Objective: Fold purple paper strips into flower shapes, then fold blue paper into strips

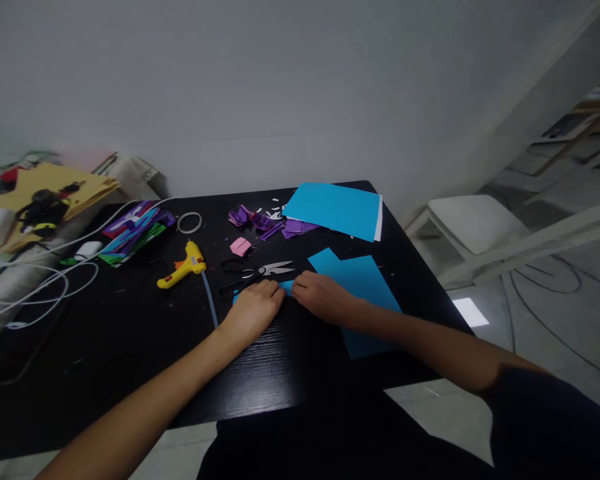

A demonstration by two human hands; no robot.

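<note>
A narrow strip of blue paper (287, 287) lies flat near the middle of the black table (260, 373). My left hand (256, 308) is closed over its left part, fingers curled and pressing down. Close beside it, my right hand (323, 296) pinches the strip's right end; both hands cover most of it. Just beyond my fingers rest scissors (276, 268) with black handles, blades spread and pointing right. Under my right forearm is a larger blue sheet (367, 280) with a notched upper edge.
To the left lies a yellow glue gun (192, 260), with a tape roll (189, 223) behind it. Pink paper (241, 247), purple scraps (260, 223) and stacked blue sheets (333, 208) lie farther back. White cables (63, 283) cross the left side. A white chair (473, 223) stands right.
</note>
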